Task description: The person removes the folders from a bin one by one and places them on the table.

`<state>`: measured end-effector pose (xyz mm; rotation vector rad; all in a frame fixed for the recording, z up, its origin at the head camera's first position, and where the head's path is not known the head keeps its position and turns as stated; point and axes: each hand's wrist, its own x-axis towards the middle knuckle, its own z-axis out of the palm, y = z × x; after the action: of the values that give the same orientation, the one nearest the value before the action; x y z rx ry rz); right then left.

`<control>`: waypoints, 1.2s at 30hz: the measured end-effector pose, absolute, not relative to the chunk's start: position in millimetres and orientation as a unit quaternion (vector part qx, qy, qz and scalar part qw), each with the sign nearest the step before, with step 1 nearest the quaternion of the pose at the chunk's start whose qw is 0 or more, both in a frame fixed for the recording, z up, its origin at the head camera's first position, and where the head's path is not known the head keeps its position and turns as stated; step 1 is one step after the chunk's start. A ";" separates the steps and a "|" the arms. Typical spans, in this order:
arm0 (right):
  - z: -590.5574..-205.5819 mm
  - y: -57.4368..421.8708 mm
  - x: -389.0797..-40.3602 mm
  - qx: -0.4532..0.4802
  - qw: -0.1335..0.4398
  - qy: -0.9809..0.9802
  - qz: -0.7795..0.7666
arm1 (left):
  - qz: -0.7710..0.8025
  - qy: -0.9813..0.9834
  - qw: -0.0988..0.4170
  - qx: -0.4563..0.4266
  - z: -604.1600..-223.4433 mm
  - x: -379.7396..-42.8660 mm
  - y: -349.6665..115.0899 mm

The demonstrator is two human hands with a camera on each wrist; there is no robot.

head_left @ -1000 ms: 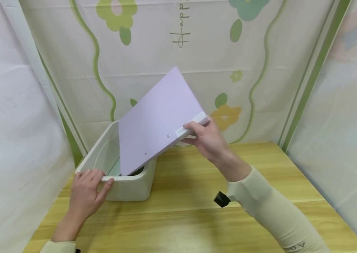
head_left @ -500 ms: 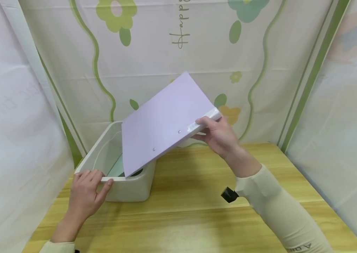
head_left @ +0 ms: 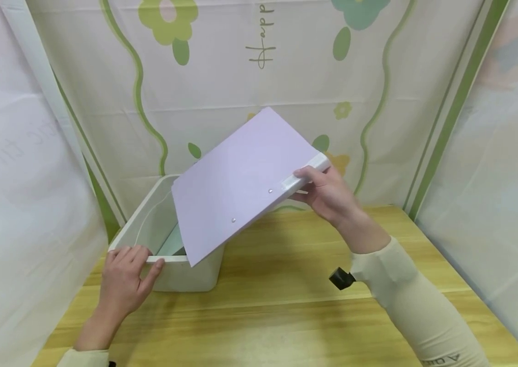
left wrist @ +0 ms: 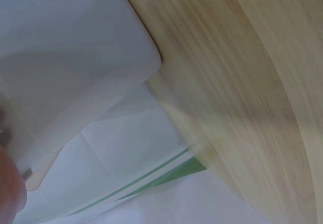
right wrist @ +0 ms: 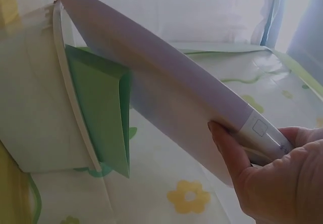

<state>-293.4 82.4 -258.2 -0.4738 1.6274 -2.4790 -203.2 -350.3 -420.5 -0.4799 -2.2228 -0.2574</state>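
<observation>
My right hand (head_left: pixel 332 196) pinches the white-labelled spine of a lilac file binder (head_left: pixel 240 183), thumb on top and fingers beneath. The binder is tilted, its lower left part over a white plastic bin (head_left: pixel 190 278) and its near corner overlapping the bin's front rim. My left hand (head_left: pixel 123 278) grips that rim, fingers over the edge and thumb along the outside. In the right wrist view a green folder (right wrist: pixel 98 90) sticks out of the bin beside the binder. The left wrist view shows mostly the bin's wall (left wrist: pixel 75 77), with part of a finger at the left edge.
The bin stands on the left of a wooden table (head_left: pixel 277 316). A printed flower curtain (head_left: pixel 222 81) hangs behind the table, with plain-looking fabric sides at left and right. A small black camera (head_left: pixel 342 279) sticks out from my right wrist.
My right hand has moved right and slightly up, drawing the binder along. The binder's near corner has shifted from inside the bin to over its front rim. My left hand has stayed put.
</observation>
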 end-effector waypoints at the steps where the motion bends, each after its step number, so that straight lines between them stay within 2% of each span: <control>1: -258.3 84.2 -294.3 -0.157 0.066 0.539 -0.825 | -0.103 -0.884 0.413 -0.191 -420.4 -203.1 -350.4; 13: -264.4 111.6 -311.3 -0.140 0.056 0.545 -0.825 | -0.106 -0.883 0.414 -0.192 -420.0 -201.6 -352.9; 36: -277.6 164.8 -335.5 -0.034 0.022 0.584 -0.811 | -0.103 -0.885 0.412 -0.191 -419.0 -198.4 -354.5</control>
<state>-335.5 164.8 -277.6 -0.1061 1.8079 -2.5124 -198.4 -354.5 -419.0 -0.4813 -2.2255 -0.2601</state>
